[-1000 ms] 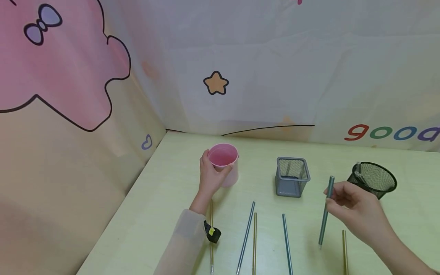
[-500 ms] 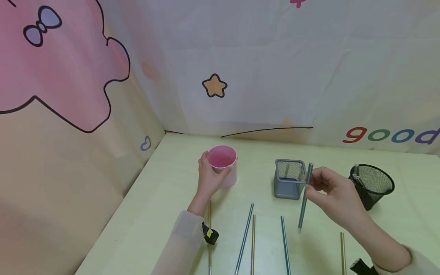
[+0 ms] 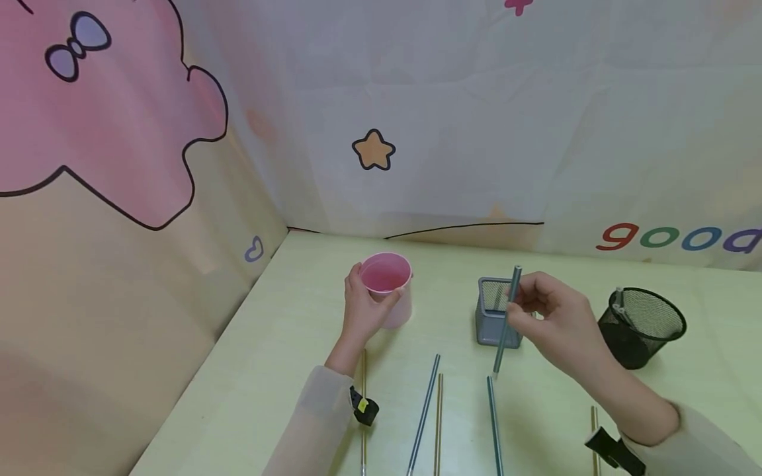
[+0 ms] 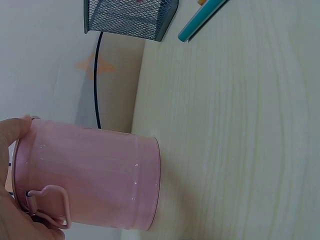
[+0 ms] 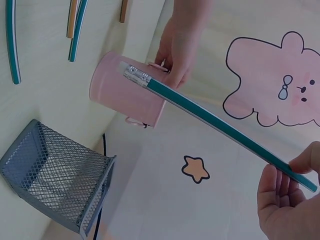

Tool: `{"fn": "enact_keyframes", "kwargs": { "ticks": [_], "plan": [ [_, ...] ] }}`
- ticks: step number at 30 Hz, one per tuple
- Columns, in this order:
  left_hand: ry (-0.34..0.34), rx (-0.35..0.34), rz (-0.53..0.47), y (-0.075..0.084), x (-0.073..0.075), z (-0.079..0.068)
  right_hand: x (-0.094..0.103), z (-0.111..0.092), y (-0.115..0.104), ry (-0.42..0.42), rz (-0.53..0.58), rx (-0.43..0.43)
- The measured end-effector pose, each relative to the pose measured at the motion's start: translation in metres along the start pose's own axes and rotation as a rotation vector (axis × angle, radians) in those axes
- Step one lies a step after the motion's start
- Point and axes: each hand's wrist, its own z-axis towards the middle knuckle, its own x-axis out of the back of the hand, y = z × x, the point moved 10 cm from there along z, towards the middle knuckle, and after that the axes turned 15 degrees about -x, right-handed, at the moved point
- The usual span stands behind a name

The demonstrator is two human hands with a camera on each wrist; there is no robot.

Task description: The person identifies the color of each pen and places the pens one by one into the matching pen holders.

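Observation:
My left hand (image 3: 370,304) grips the rim of a pink bucket (image 3: 400,311), thumb over the near side. The bucket's mouth faces up, and a small wire handle (image 4: 65,207) shows in the left wrist view. My right hand (image 3: 556,317) pinches a green pencil (image 3: 507,324) near its upper end, with the eraser end (image 5: 136,75) pointing down. In the head view the pencil passes in front of a grey square mesh pen holder (image 3: 494,330). The holder's right side is partly hidden by my fingers.
Several pencils lie on the table, among them a green one (image 3: 494,423), a blue-green one (image 3: 424,416) and a yellow-brown one (image 3: 438,423). At the right stands a round black mesh cup (image 3: 634,340) with something slim inside. A printed cloth (image 3: 452,152) hangs behind the table.
My right hand has carried the green pencil leftward and up, from beside the black cup to in front of the grey holder. The left hand keeps its grip on the bucket.

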Motion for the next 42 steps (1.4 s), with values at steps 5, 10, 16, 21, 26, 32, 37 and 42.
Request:
{"fn": "enact_keyframes", "kwargs": {
  "ticks": [5,10,16,21,26,32,37,42],
  "plan": [
    [-0.006,0.01,0.004,-0.001,0.001,0.0,-0.006,0.004,-0.006,0.009,0.04,0.026],
    [-0.007,0.007,0.001,-0.002,0.001,0.0,-0.009,0.007,-0.016,0.024,0.109,0.071],
    [0.0,0.007,-0.005,-0.002,0.001,0.0,-0.015,0.01,-0.031,0.027,0.253,0.138],
    [0.0,0.0,-0.005,-0.001,-0.001,0.0,-0.023,0.011,-0.04,0.02,0.328,0.191],
    [0.006,-0.001,0.013,-0.001,0.001,-0.001,-0.033,0.013,-0.049,0.011,0.367,0.24],
    [0.001,0.011,-0.002,-0.003,0.002,-0.001,-0.039,0.013,-0.057,0.041,0.376,0.302],
    [0.003,0.008,-0.002,-0.003,0.003,-0.001,-0.041,0.016,-0.061,0.068,0.405,0.339],
    [-0.001,0.021,-0.013,-0.004,0.003,-0.002,-0.049,0.02,-0.063,0.08,0.446,0.349]
  ]
}}
